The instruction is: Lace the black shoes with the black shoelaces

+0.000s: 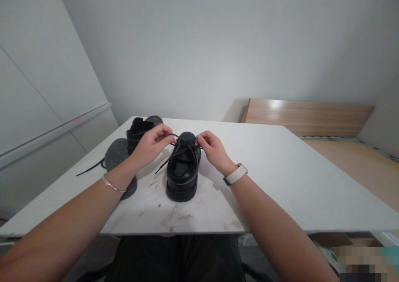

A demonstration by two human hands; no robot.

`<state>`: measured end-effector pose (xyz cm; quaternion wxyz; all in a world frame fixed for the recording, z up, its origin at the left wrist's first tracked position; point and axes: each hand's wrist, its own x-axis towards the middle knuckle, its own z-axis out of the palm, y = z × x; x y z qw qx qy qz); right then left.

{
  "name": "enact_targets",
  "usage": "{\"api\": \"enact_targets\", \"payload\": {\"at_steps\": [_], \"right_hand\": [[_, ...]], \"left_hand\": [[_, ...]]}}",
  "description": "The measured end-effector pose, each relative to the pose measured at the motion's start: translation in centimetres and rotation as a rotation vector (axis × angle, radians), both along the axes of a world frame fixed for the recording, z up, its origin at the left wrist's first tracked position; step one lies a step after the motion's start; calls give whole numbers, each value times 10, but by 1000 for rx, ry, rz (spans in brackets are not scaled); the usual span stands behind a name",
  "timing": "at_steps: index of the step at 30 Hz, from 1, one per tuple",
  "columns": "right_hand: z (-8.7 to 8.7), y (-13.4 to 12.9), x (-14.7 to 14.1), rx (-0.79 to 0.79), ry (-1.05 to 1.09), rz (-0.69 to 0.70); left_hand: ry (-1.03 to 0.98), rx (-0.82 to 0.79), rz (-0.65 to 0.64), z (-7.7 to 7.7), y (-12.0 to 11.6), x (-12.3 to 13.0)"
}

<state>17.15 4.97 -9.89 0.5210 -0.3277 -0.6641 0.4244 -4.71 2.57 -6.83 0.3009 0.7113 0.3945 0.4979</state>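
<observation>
A black lace-up shoe [182,186] stands upright on the white table in front of me, heel towards me. Its black shoelace [178,153] is stretched across the top, with one loose end hanging to the left. My left hand [155,141] pinches the lace at the shoe's left side. On the right side, my right hand [212,146] is closed on another part of the lace. Behind my left wrist is a second black shoe [134,138], partly hidden. A grey insole [116,154] lies beside it, half covered by my forearm.
The white table [255,182] has brown dirt smudges [174,219] near its front edge. Another dark sole-shaped piece [155,119] is by the second shoe. A loose lace [90,168] trails left. Beyond the table are a wall and a wooden headboard [305,116].
</observation>
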Motion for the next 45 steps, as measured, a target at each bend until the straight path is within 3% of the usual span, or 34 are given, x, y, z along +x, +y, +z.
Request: {"api": "enact_targets", "payload": {"at_steps": [5,10,16,21,24,27,30,32,35,39,42,45], "right_hand": [[3,-1,3,-9,77,-1],[0,3,4,73,72,-12],[0,-1,3,152,-12,-160],[12,-9,10,377,-105,-456],[18,-12,14,401,-53,-551],[22,-16,13,341,94,-458],[26,-22,10,193,252,-126],[28,-25,8,120,281,9],[27,-26,8,157,209,-89],[19,-19,10,244,32,-245],[14,-12,7,91,43,-213],[15,-11,5,-126,75,-57]], "left_hand": [[-8,28,55,1,-3,1],[255,202,191,-2,-1,-1],[545,144,219,-6,2,-5],[358,110,137,3,-2,-3],[215,67,70,8,-4,-2],[95,72,-33,9,-5,-4],[-12,76,-170,6,-5,-7],[-16,40,-240,4,-5,-10],[45,1,-265,3,-6,-9],[54,40,-114,6,-10,-2],[36,113,73,8,-10,3],[39,74,174,4,-6,3]]}}
